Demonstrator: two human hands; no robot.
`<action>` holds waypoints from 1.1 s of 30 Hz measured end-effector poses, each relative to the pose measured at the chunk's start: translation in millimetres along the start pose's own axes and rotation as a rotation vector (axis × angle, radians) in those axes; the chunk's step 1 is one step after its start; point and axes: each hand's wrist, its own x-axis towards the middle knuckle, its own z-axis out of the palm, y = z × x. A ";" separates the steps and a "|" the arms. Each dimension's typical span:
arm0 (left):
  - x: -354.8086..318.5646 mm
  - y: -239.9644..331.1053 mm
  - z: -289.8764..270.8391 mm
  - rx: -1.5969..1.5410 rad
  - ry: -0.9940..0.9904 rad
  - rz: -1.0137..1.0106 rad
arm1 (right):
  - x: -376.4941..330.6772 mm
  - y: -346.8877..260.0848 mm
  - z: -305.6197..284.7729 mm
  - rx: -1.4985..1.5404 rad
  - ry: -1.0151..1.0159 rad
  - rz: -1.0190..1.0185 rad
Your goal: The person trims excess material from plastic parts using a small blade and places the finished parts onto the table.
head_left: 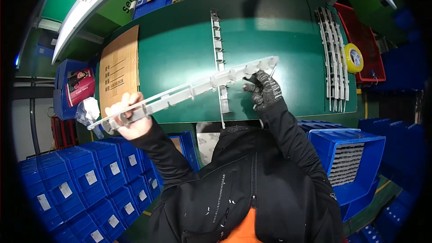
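Note:
A long pale grey strip with raised clips along its length is held up at a slant over the green table. My bare left hand is closed round its lower left end. At its upper right end my right hand, in a dark patterned glove, has its fingers curled against the strip, and part of the grip is hidden. Beneath it, a second similar strip lies lengthwise on the table, reaching the near edge. Several more strips lie side by side at the right.
Flat cardboard covers the table's left end. A yellow tape roll and a red bin are beyond the right-hand strips. Stacked blue crates stand lower left; an open blue crate at lower right holds layered grey strips.

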 end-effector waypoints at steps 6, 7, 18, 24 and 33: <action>-16.0 -5.9 -66.9 0.121 -0.225 -0.295 | -0.6 -49.0 -12.3 -0.060 0.053 -0.408; -9.6 17.6 -93.0 0.336 -0.267 -0.383 | -1.8 -60.0 -14.9 -0.075 0.062 -0.480; -25.0 -115.4 4.5 0.718 -0.568 -1.116 | -21.8 -31.8 46.2 -0.563 -0.346 -0.319; -42.2 -125.6 18.3 0.521 -0.310 -1.150 | -41.0 -36.0 50.6 -1.429 -0.186 -0.897; -37.2 -119.1 13.8 0.522 -0.183 -1.077 | -62.2 -9.3 39.0 -1.546 -0.328 -0.810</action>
